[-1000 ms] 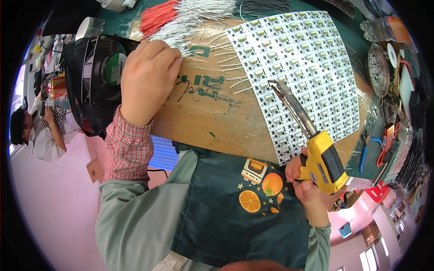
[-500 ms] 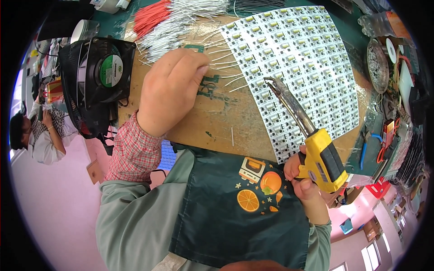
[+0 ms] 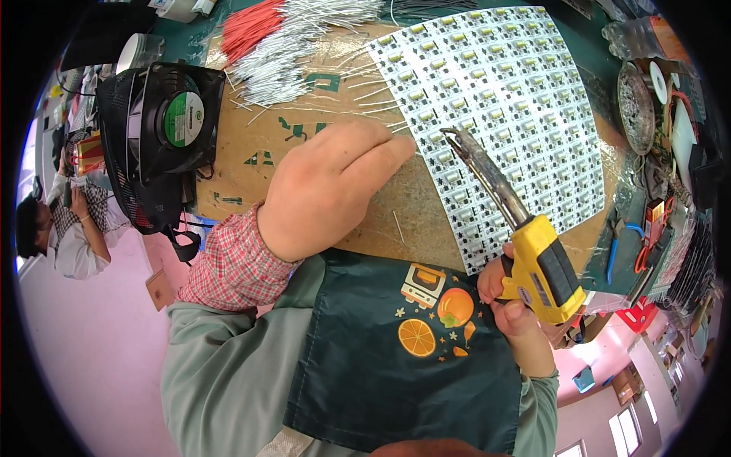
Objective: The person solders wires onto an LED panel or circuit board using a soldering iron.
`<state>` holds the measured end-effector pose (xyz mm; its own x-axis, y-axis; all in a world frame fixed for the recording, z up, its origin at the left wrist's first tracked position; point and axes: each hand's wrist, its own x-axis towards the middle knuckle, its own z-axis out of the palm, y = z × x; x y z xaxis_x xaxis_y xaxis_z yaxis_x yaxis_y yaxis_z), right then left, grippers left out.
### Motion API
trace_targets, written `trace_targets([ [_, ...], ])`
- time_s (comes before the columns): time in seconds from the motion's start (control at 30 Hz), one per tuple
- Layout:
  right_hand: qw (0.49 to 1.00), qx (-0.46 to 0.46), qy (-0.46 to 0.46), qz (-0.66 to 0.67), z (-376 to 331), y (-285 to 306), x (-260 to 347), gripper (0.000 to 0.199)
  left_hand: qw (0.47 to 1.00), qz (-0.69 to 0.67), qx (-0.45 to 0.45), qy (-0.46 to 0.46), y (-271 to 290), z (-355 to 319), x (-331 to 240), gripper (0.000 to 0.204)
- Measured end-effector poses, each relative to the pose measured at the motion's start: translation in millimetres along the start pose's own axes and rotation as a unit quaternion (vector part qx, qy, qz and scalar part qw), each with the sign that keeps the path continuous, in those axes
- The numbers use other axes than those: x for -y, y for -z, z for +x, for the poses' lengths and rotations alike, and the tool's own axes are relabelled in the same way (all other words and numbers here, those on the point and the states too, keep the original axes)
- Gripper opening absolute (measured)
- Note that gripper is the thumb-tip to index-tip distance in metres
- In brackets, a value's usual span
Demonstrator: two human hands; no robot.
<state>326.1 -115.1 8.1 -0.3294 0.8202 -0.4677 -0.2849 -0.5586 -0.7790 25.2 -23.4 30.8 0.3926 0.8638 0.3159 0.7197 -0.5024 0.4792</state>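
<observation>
While the left hand (image 3: pixel 327 190) lay knuckles-up on the brown cardboard sheet (image 3: pixel 304 152), its fingers reached together toward the near left edge of the white panel of small circuit boards (image 3: pixel 510 114), fingertips (image 3: pixel 396 148) touching or just short of that edge. Whether they pinched a wire could not be told; the fingertips hid it. One loose short wire (image 3: pixel 397 225) lay on the cardboard just below that hand.

Right hand (image 3: pixel 518 305) was clamped around the yellow handle of the soldering gun (image 3: pixel 533 251), fingers wrapped tight, index side near the trigger area. Its dark, crusted tip (image 3: pixel 449 135) hung over the panel's left columns, close to the left fingertips.

Judgement on doing the step well: keep the left fingers low and clear of the hot barrel, since the gap looked small. Hold any lead flat on its pad before bringing the tip down. Brace the right wrist against the table edge so the long barrel does not waver.

Supply of cut white wires (image 3: pixel 297 46) and red wires (image 3: pixel 251 27) sat at the far side; a black fan (image 3: pixel 164 122) stood to the left.
</observation>
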Motion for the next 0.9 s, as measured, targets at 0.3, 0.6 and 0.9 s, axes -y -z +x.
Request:
trace_targets([
  [0.3,1.000,0.005,0.000,0.002,-0.9,3.0,-1.0,0.097,0.988,0.129,-0.045,0.069,10.6,-1.6,29.3,0.017],
  [0.6,1.000,0.003,-0.004,-0.012,-0.2,0.2,2.3,0.097,0.991,0.112,-0.047,0.060,9.6,-3.6,20.6,0.022],
  [0.9,0.999,0.006,-0.014,-0.041,-10.3,11.6,-2.1,0.099,0.998,0.026,-0.030,-0.048,-24.0,-10.5,9.1,0.026],
])
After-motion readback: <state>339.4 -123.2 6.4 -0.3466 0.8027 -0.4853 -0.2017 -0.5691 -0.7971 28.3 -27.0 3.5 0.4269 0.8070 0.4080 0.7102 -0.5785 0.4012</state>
